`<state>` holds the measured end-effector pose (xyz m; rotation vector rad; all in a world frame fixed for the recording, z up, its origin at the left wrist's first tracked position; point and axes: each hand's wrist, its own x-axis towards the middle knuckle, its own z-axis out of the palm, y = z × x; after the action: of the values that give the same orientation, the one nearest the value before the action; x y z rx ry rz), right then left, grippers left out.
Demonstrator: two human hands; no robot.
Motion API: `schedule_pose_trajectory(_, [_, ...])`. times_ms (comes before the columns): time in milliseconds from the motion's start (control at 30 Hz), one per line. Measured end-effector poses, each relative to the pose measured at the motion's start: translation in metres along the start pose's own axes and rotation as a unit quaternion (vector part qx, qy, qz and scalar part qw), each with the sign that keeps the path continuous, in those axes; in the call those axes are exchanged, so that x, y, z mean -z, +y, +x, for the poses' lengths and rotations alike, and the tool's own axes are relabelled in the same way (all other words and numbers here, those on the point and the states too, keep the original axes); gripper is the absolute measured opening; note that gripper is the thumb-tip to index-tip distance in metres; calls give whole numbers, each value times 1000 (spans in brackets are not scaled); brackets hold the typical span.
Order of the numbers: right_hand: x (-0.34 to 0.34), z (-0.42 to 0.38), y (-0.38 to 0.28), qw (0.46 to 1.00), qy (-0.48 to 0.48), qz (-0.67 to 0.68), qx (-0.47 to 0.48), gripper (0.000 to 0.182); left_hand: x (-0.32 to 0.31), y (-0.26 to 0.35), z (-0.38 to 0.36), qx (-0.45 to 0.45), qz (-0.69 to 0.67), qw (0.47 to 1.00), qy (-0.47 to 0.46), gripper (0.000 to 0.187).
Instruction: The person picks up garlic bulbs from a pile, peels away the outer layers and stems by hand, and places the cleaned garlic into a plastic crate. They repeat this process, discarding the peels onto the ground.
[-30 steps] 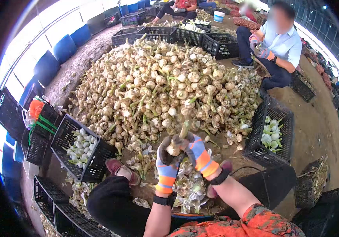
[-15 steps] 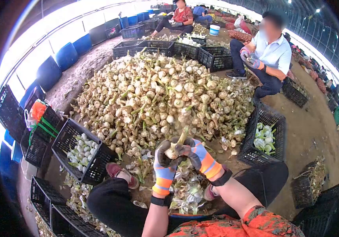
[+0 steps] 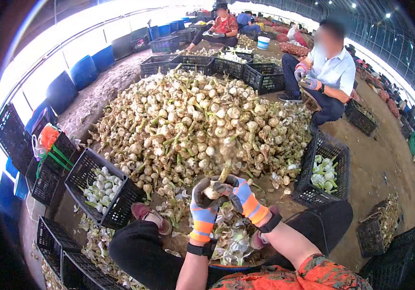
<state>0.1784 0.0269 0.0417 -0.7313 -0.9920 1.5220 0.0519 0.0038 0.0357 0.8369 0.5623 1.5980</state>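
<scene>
Both hands wear striped gloves with dark palms. My left hand (image 3: 203, 200) is wrapped round a garlic bulb (image 3: 211, 193) from the left, with its stem pointing up and away. My right hand (image 3: 240, 193) closes on the same bulb from the right, its fingers pressed against the skin near the stem. Part of the bulb is hidden by the gloves. Just beyond them rises a big pile of unpeeled garlic (image 3: 188, 125). Loose peelings (image 3: 231, 237) lie on the ground between my legs, below my hands.
A black crate (image 3: 84, 181) of peeled white garlic stands at my left, another crate (image 3: 345, 154) at my right. A seated person (image 3: 333, 72) works at the right of the pile. More crates (image 3: 265, 77) line its far side, and blue barrels (image 3: 82, 72) stand along the left wall.
The view has shifted slightly. My hands stay closed round the garlic bulb, a little lower in the picture. The person at the right has moved their gloved hands slightly.
</scene>
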Motion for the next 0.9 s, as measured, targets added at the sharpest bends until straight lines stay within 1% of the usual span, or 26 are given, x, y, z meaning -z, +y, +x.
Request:
schedule_pose_trajectory(33, [0, -2, -4, 1000, -3, 18, -19, 36, 1, 8, 0, 107, -171, 979, 32, 47])
schedule_pose_trajectory(67, [0, -4, -8, 1000, -3, 19, -19, 36, 2, 7, 0, 107, -171, 979, 32, 47])
schedule_pose_trajectory(100, [-2, -6, -13, 1000, 3, -14, -27, 35, 1, 5, 0, 31, -29, 999, 11, 52])
schedule_pose_trajectory(133, [-1, -6, -17, 998, 10, -47, -34, 33, 0, 3, 1, -47, 113, 992, -11, 56])
schedule_pose_trajectory(167, [2, -6, -19, 996, 0, -65, -53, 34, 1, 3, 1, -72, 146, 986, -40, 56])
schedule_pose_trajectory(200, [12, -6, -15, 996, 0, -65, -52, 34, -1, 6, 0, -72, 146, 986, -40, 56])
schedule_pose_trajectory(267, [32, -5, -2, 995, 14, -82, -47, 32, -8, 17, -3, 14, 69, 997, -21, 58])
schedule_pose_trajectory(300, [29, -6, -6, 998, 40, 33, -46, 31, -14, 25, -5, 45, 42, 998, -33, 54])
schedule_pose_trajectory(333, [27, -6, -14, 997, 41, 35, -46, 31, -15, 27, -5, 46, 43, 997, -32, 54])
schedule_pose_trajectory(367, [26, -4, -23, 979, -4, -197, 54, 30, -14, 28, -5, 87, -21, 995, -40, 52])
schedule_pose_trajectory(400, [29, -3, -29, 895, -49, -416, 151, 30, -14, 29, -6, 126, -86, 987, -48, 51])
schedule_pose_trajectory(433, [40, 1, -25, 812, -42, -540, 218, 31, -10, 25, -7, 172, -54, 982, -48, 53])
schedule_pose_trajectory(467, [42, -1, -20, 812, -40, -541, 217, 31, -9, 21, -8, 174, -54, 982, -49, 53])
schedule_pose_trajectory(533, [40, -3, -9, 875, 0, -451, 177, 31, -10, 11, -8, 210, -27, 977, 17, 48])
schedule_pose_trajectory(567, [0, -23, -51, 849, 38, -509, 135, 30, -14, 6, -9, 117, 97, 988, 26, 45])
schedule_pose_trajectory(600, [4, -22, -42, 850, 37, -508, 131, 30, -7, -14, -7, -47, 182, 982, 0, 34])
schedule_pose_trajectory(633, [12, -17, -29, 915, 23, -390, 105, 31, -4, -7, -9, 64, 155, 985, 32, 31])
schedule_pose_trajectory(667, [20, -13, -18, 961, 11, -265, 80, 32, -2, 1, -9, 171, 125, 975, 62, 27])
schedule_pose_trajectory(700, [23, -16, -16, 963, 53, -254, 74, 33, -2, 1, -6, 172, -41, 983, 54, 24])
schedule_pose_trajectory(733, [26, -17, -13, 963, 54, -253, 75, 33, 4, 9, -5, 230, -62, 971, 37, 34])
schedule_pose_trajectory(800, [28, -17, -10, 977, 88, -192, -7, 30, 2, 15, -4, 185, 77, 979, 30, 43])
schedule_pose_trajectory(833, [17, -16, -23, 945, 74, -319, 18, 26, 9, 0, -3, 87, 153, 984, 15, 48])
schedule_pose_trajectory(867, [19, -15, -21, 945, 73, -319, 18, 26, 15, -15, -2, -12, 227, 974, 0, 55])
schedule_pose_trajectory(900, [22, -14, -16, 940, 66, -335, 30, 26, 14, -12, -2, -43, 260, 965, 6, 58])
